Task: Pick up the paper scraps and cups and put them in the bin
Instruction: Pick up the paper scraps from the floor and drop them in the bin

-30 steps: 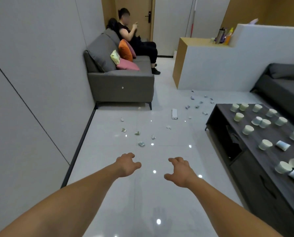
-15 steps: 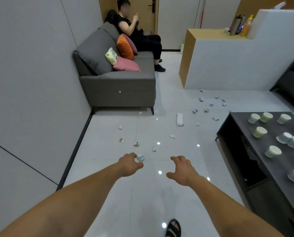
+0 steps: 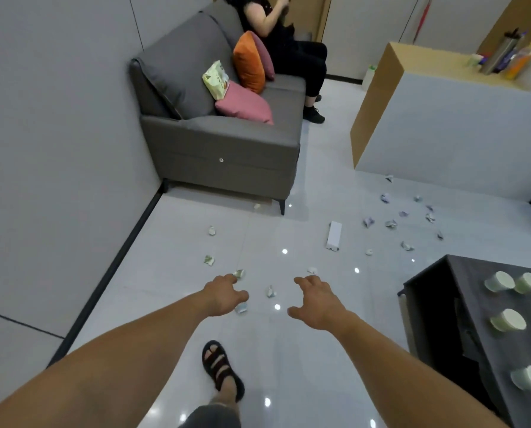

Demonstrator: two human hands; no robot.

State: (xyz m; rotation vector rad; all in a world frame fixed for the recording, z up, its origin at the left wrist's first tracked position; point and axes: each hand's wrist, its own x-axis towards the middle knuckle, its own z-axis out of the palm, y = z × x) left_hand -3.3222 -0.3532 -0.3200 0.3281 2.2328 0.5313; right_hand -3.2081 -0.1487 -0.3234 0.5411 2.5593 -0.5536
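Observation:
Several crumpled paper scraps lie on the glossy white floor. One scrap (image 3: 241,307) sits just under my left hand (image 3: 224,293), another scrap (image 3: 239,274) by its fingertips, and a third scrap (image 3: 271,291) lies between my hands. My right hand (image 3: 318,301) hovers with loosely spread fingers and holds nothing. My left hand is also relaxed and holds nothing. More scraps (image 3: 392,223) are scattered further right, near a white box (image 3: 334,235). Several pale paper cups (image 3: 507,319) stand on the dark table (image 3: 437,304) at right. No bin is in view.
A grey sofa (image 3: 224,149) stands against the left wall, with cushions and a person sitting at its far end. A white and wood counter (image 3: 443,125) with bottles is at the back right. My sandalled foot (image 3: 219,367) is on the floor below my hands.
I have stepped forward and looked lower: the sofa and scraps are closer, my foot has come into view, and both hands now hover over the nearest scraps.

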